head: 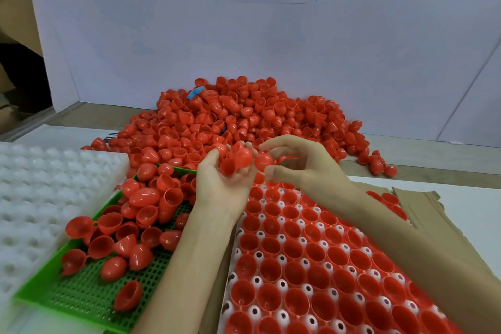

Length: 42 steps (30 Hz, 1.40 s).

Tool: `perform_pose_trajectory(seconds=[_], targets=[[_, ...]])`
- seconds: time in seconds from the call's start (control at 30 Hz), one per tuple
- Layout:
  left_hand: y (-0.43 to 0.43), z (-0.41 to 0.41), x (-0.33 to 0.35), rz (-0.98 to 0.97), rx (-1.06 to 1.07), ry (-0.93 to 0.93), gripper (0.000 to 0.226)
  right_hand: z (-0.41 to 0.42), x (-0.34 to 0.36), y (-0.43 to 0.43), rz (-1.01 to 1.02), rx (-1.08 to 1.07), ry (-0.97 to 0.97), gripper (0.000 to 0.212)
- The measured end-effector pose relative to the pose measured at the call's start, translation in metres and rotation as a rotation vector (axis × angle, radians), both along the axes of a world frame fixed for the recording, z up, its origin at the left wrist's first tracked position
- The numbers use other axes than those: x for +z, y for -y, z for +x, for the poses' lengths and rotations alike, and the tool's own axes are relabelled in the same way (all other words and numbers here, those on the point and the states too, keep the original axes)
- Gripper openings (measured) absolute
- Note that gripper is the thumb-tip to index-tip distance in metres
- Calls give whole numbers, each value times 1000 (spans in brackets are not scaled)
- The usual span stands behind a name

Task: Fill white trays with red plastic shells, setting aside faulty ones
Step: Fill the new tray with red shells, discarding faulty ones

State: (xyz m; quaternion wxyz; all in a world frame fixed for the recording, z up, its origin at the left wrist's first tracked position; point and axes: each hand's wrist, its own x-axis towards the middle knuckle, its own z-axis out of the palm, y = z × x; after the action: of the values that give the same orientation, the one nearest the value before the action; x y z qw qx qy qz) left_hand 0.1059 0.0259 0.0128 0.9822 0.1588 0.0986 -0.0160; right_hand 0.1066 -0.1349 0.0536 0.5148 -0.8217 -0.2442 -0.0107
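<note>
At right, white tray (282, 284) packed w/ shells (268, 295); green tray (81, 298) half-full.

Two hands (227, 182) (306, 164), one green tray (81, 299), two white trays (40, 198) (282, 284), one cardboard sheet (425, 198), red shells (244, 116) beyond counting.

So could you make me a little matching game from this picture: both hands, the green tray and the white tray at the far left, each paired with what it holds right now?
Things:
1. left hand
2. right hand
3. green tray
4. far-left white tray

States:
A. empty
B. pinches one shell
C. cups several shells
D. loose shells lie jumbled in it

Pairs: 1-C, 2-B, 3-D, 4-A.
</note>
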Motion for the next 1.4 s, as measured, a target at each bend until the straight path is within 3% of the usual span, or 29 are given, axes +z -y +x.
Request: perform_pose_trajectory(seconds=[0.27, 0.73, 0.87, 1.03, 1.13, 1.23, 1.33, 1.4], targets=[[4, -3, 4, 345, -140, 67, 19, -42, 19, 29, -69, -168, 144, 46], [3, -2, 2, 394, -168, 70, 20, -160, 12, 81, 270, -333, -216, 11], [3, -3, 5, 385, -179, 71, 22, -180, 3, 108, 44, -436, -116, 27], [4, -4, 3, 397, -182, 51, 24, -211, -6, 131, -298, -560, -5, 25], [5, -4, 2, 396, -198, 37, 26, -222, -4, 132, -420, -544, -48, 20], [5, -5, 3, 402, -191, 23, 27, -226, -5, 134, -680, -533, -167, 29], [4, -5, 3, 408, -174, 16, 24, -224, -16, 132, -875, -502, -128, 43], [5, -5, 3, 408, -172, 15, 24, -222, -23, 133, -919, -476, -108, 41]])
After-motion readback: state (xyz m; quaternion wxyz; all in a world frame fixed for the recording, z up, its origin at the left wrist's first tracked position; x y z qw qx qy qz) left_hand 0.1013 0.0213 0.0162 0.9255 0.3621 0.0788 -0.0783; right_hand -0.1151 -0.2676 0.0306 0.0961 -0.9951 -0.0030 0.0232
